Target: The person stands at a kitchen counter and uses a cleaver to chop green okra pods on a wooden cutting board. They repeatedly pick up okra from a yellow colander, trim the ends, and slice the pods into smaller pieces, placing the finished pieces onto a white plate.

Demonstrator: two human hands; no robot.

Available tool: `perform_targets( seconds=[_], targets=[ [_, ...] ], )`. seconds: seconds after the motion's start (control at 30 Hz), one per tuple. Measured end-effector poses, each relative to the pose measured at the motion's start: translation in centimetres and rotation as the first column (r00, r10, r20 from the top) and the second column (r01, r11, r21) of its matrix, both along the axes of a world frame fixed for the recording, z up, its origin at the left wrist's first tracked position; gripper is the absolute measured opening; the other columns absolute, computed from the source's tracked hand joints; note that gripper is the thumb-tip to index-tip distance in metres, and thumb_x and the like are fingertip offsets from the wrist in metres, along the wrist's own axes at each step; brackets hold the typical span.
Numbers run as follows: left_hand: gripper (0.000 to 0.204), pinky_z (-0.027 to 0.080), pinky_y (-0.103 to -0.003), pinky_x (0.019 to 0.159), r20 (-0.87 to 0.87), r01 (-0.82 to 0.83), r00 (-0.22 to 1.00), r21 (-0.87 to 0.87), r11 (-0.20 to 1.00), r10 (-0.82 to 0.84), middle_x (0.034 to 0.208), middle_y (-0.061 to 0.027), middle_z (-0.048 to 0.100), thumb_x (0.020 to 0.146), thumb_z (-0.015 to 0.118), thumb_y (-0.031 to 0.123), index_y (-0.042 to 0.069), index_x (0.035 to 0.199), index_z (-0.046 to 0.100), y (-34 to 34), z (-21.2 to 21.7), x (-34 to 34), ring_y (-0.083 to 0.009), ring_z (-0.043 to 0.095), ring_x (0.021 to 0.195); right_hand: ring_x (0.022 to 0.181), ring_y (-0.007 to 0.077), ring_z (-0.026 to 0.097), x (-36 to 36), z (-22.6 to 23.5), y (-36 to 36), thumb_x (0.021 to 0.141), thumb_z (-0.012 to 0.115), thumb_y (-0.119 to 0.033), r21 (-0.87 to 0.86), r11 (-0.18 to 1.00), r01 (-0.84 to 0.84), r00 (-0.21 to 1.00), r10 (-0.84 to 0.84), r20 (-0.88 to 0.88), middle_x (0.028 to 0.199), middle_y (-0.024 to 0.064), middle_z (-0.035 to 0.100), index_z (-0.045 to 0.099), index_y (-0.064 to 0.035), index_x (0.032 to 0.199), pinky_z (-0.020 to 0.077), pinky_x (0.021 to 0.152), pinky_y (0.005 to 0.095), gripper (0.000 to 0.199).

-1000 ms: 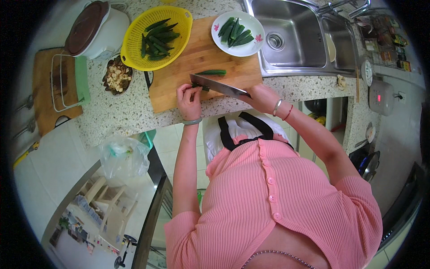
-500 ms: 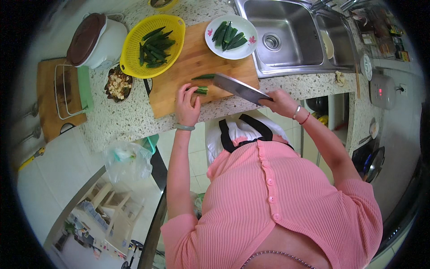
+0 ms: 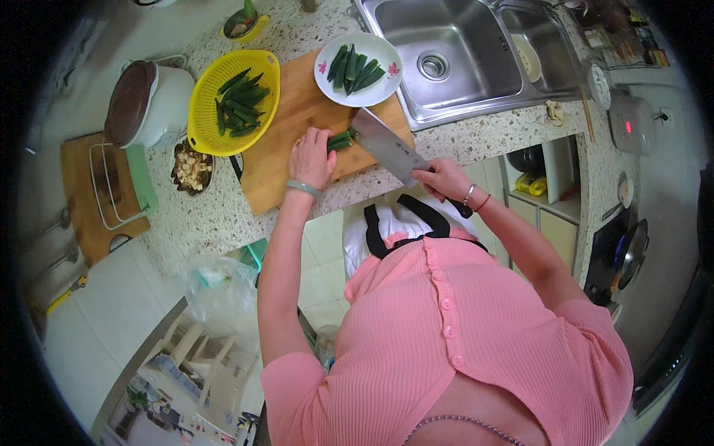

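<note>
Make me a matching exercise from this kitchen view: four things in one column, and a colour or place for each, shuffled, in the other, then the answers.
Column one
1. Cleaver
2. Plate
3. Colander
4. Green pods on the board

Column two
A. Yellow
B. At the left hand
C. White with pink motifs
D. In the right hand

Pairs: 1-D, 2-C, 3-A, 4-B
</note>
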State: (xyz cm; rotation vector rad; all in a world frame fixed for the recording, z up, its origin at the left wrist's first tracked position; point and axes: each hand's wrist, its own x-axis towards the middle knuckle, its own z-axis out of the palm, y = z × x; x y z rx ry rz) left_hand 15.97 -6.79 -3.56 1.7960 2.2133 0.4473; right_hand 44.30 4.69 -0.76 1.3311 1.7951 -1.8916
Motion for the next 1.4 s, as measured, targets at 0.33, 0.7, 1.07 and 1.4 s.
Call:
perform_targets(
  seconds=[0.33,0.7,1.07,1.4],
  targets=[
    [0.032,0.050,-0.045,0.077,0.329,-0.186,0.930,0.040,0.982,0.163,0.099,-0.0157,0.056,0.075,0.068,0.016,0.005,0.101,0.054,3.3,-0.2,1.0,-0.0363,0.060,0.089,0.041,0.0080,0.048,0.6,1.6,0.4,0.092,0.062,-0.027,0.023,0.988,0.151,0.984,-0.148,-0.098,0.055,0.0009,0.053,0.060,-0.0004,0.078,0.0382,0.037,0.0261,0.031],
    [0.040,0.052,-0.045,0.078,0.069,-0.173,0.983,0.054,0.984,0.169,0.107,-0.0148,0.051,0.075,0.074,0.015,0.008,0.107,0.052,14.2,0.5,4.3,-0.0349,0.060,0.096,0.037,0.0081,0.045,1.8,3.1,3.0,0.093,0.063,-0.030,0.054,0.868,0.494,0.857,-0.476,-0.197,0.052,0.0004,0.050,0.052,-0.0052,0.068,0.0337,0.035,0.0235,0.037],
    [0.025,0.050,-0.033,0.070,0.410,-0.364,0.879,0.244,0.899,0.244,0.090,-0.0100,0.061,0.081,0.072,0.017,0.005,0.101,0.064,8.8,5.0,0.6,-0.0231,0.062,0.080,0.040,0.0069,0.046,0.9,3.7,1.2,0.092,0.063,-0.027,0.157,0.923,0.353,0.931,-0.329,-0.160,0.051,0.0006,0.052,0.057,-0.0009,0.068,0.0346,0.037,0.0252,0.036],
    [0.046,0.047,-0.042,0.094,-0.295,-0.284,0.917,-0.013,0.959,0.268,0.121,-0.0112,0.053,0.077,0.069,0.010,0.014,0.121,0.056,5.9,4.1,-15.1,-0.0325,0.054,0.112,0.052,0.0183,0.056,-3.0,4.2,-1.1,0.089,0.064,-0.024,0.335,0.941,0.051,0.991,-0.005,-0.136,0.062,0.0135,0.059,0.069,-0.0014,0.089,0.0441,0.053,0.0338,0.023]
  ],
)
